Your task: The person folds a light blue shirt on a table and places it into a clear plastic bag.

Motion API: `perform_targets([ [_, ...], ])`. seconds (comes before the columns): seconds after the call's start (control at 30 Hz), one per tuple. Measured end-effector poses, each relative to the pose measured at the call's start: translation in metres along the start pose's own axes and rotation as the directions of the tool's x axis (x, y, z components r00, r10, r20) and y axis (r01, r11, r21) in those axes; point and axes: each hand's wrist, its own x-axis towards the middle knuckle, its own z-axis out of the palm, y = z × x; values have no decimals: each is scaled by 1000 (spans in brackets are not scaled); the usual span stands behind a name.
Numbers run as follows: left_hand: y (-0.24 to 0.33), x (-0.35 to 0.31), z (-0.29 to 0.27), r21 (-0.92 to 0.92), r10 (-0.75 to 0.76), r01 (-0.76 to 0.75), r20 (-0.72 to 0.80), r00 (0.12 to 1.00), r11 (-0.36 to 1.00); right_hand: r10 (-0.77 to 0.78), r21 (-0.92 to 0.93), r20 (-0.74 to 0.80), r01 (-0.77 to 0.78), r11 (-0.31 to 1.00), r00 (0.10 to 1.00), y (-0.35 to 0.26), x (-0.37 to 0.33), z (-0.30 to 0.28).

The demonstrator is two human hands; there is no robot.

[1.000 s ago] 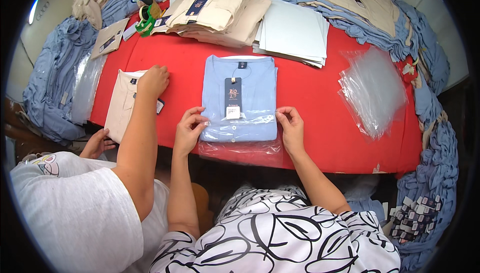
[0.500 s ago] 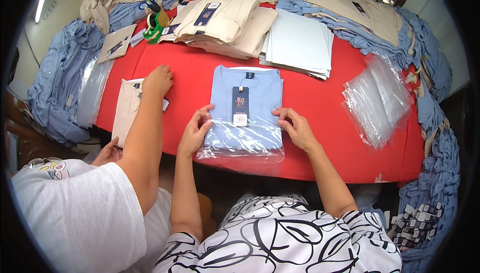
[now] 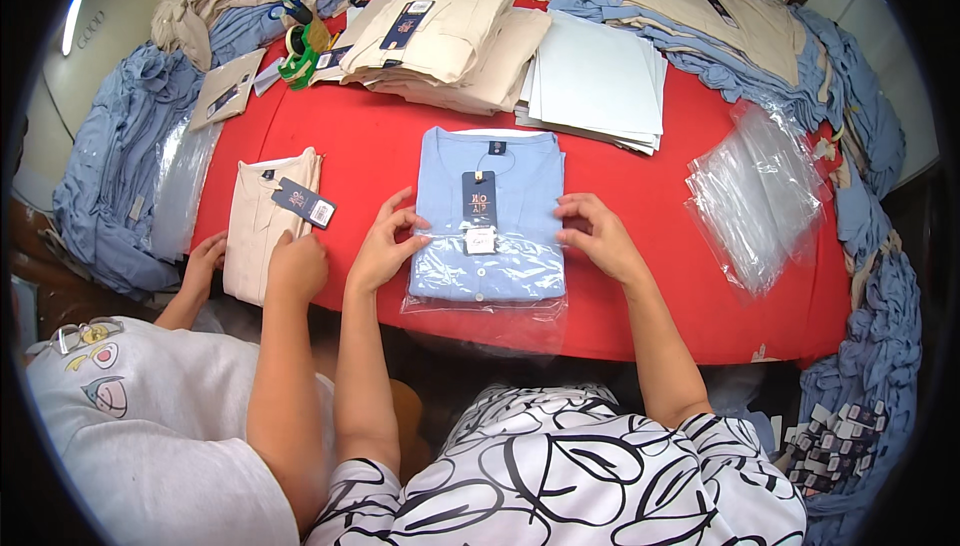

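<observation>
A folded light blue shirt (image 3: 440, 171) lies flat before me, its dark hang tag (image 3: 479, 196) with a white label on top. The lower half of the shirt sits inside a clear plastic bag (image 3: 535, 264), whose open edge crosses the shirt near the tag's label. A white sheet edge shows behind the collar. My left hand (image 3: 382, 249) pinches the bag's edge at the shirt's left side, thumb and forefinger nearly together. On the opposite side my right hand (image 3: 603, 238) grips the bag's edge; its fingertips are partly hard to make out.
At left, a co-worker's hands (image 3: 300, 264) handle a folded beige shirt (image 3: 255, 236). Farther back stand a beige shirt stack (image 3: 430, 41), white sheets (image 3: 600, 86) and a green tape dispenser (image 3: 302, 56) with scissors. Clear bags (image 3: 758, 201) lie right on the red tablecloth (image 3: 650, 276).
The bag's open edge has crept slightly up the blue shirt, my hands still at its sides. The co-worker's right hand has come nearer, and the beige shirt's tag now lies in full view.
</observation>
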Motion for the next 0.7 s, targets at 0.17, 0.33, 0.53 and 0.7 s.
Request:
perform_targets([
  [0.17, 5, 9, 21, -382, -166, 152, -5, 986, 912, -68, -170, -140, 44, 984, 988, 11, -7, 14],
  [0.33, 10, 5, 48, -384, -230, 186, -73, 970, 905, 127, -25, -230, -136, 990, 965, 14, -23, 7],
  [0.53, 22, -20, 93, -299, -255, 245, 5, 967, 922, -35, -366, -339, -98, 925, 940, 4, -59, -34],
  [0.7, 62, -28, 97, 133, -104, 122, -132, 986, 984, -379, -718, -29, 245, 652, 925, -41, -41, -20],
])
